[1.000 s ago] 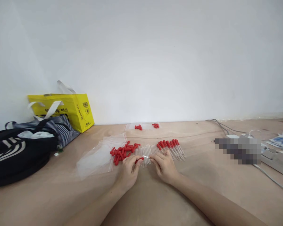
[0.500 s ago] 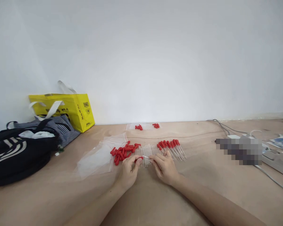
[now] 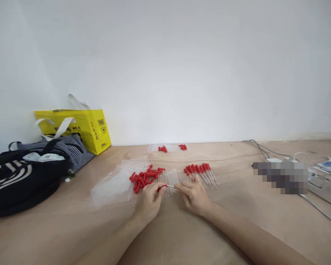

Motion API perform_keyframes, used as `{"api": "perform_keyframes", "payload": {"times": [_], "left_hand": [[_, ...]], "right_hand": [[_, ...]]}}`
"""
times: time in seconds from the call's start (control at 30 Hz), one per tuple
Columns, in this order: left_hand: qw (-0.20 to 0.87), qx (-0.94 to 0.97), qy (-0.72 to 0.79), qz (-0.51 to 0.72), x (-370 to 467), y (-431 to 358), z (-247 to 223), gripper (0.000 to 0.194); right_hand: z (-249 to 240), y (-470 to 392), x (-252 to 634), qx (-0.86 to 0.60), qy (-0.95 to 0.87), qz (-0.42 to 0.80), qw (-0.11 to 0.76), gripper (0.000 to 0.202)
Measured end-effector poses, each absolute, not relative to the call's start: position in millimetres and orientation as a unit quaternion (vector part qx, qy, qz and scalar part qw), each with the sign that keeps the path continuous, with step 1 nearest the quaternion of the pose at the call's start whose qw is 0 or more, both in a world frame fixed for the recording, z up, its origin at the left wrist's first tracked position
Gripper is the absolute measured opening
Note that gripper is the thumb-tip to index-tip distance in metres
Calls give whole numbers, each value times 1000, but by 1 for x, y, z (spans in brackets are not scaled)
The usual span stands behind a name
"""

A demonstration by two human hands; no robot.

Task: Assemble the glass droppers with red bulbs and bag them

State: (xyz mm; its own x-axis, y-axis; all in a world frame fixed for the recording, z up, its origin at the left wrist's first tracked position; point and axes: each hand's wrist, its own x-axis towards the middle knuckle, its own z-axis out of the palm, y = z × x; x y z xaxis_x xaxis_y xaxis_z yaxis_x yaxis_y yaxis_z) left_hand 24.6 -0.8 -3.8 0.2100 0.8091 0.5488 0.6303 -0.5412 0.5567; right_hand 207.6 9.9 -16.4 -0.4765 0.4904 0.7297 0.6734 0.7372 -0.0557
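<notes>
A pale wall (image 3: pixel 182 73) stands behind the wooden worktop (image 3: pixel 165 235). At the far left a yellow shopping bag (image 3: pixel 81 127) leans by the corner, with a black bag (image 3: pixel 27 195) and a striped bag (image 3: pixel 78 158) nearer; pushed aside like this, they probably leave the middle free for handling. Flat clear plastic bags (image 3: pixel 110 187) lie left of centre. A white power strip (image 3: pixel 324 189) sits far to the right; the pixelated patch beside it hides what is there.

The left hand (image 3: pixel 151 200) and right hand (image 3: pixel 194 197) face each other at the centre, both pinching. Just beyond and beneath them, loose clear tubes (image 3: pixel 173 175) lie side by side, likely aligned so that one can be picked up easily. To their left is a heap of red bulbs (image 3: pixel 143 179); to their right, assembled droppers (image 3: pixel 205 173) lie in a slanting row, apparently kept apart from the loose parts. A clear packet (image 3: pixel 171 148) with small red pieces lies at the far edge.

The left hand's thumb and fingers grip one red bulb (image 3: pixel 162 188), its mouth turned right; the right fingertips pinch one slim tube (image 3: pixel 171 186) running towards it. Holding them end to end seems meant to keep the two in line; whether the tube is inside the bulb, I cannot tell.
</notes>
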Motion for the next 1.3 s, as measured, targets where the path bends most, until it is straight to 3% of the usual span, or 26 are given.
{"api": "perform_keyframes", "payload": {"times": [0.57, 1.3], "left_hand": [[25, 836, 406, 368, 25, -7, -7, 18], [77, 852, 417, 307, 22, -6, 3, 18]], "right_hand": [[-14, 7, 215, -274, -883, -151, 350, 22], [-12, 7, 213, -304, -893, -80, 323, 20]]}}
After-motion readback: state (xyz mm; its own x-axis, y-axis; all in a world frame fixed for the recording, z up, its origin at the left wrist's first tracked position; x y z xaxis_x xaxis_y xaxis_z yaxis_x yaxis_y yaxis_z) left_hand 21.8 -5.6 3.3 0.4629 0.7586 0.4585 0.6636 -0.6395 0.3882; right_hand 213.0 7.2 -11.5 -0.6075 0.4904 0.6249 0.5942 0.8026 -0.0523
